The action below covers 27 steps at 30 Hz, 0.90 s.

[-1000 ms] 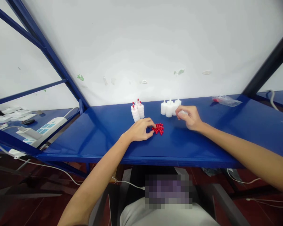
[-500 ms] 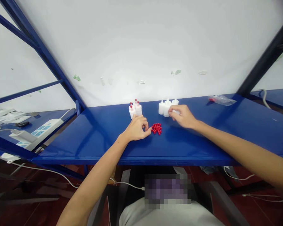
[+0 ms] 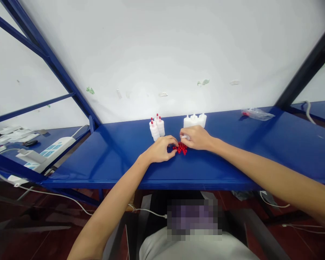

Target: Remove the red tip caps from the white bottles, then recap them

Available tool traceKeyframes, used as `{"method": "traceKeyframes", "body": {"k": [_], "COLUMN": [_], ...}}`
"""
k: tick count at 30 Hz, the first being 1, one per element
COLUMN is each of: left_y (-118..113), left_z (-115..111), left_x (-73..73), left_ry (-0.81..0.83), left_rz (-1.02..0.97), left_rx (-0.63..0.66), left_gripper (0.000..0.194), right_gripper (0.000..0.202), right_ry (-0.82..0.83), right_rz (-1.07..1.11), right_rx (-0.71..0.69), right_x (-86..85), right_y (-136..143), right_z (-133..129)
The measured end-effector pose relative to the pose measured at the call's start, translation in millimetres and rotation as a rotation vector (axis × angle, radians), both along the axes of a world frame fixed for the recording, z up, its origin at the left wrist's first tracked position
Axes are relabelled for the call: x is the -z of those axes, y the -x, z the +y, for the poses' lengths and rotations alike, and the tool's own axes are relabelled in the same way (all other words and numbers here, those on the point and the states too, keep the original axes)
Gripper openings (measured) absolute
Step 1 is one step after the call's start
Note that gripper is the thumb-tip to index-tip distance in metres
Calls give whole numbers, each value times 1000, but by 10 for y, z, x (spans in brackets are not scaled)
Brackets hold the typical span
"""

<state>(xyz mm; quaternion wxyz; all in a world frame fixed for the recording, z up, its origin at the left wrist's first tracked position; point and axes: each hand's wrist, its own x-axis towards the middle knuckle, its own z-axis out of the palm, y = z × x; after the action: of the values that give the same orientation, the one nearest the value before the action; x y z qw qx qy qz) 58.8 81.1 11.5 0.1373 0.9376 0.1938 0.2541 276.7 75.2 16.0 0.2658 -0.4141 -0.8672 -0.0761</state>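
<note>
My left hand is at the left edge of a small pile of red caps. Its thumb and forefinger are apart, with red caps between and beside their tips. Just right of the pile, my right hand has its fingers closed on a white bottle, most of which the hand hides. Beyond my left hand stands a group of white bottles with red-tipped nozzles. Several white bottles with bare nozzles stand behind my right hand, partly covered by it.
A clear plastic bag with something red in it lies at the back right of the blue table. Blue frame posts rise at both sides against the white wall. A white power strip is at the left.
My right hand has come left and nearer, from the bare-nozzle bottles to the cap pile, bringing a white bottle. My left thumb and forefinger have shifted slightly right, to the caps.
</note>
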Motion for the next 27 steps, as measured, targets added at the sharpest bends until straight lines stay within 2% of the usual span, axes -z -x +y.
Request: {"method": "traceKeyframes", "body": {"k": [11, 27], "left_y": [-3, 13], "left_z": [20, 74], "left_x": [5, 57], "left_ry": [37, 207], "left_rz": [-1, -82], "left_rx": [-16, -63], "left_gripper": [12, 9], "right_gripper": [21, 19], "right_ry": [54, 169], "right_rz": [212, 235], "right_rx": [46, 33], "right_x": [-21, -14], "right_y": [-78, -25], "right_z": [-19, -56]}}
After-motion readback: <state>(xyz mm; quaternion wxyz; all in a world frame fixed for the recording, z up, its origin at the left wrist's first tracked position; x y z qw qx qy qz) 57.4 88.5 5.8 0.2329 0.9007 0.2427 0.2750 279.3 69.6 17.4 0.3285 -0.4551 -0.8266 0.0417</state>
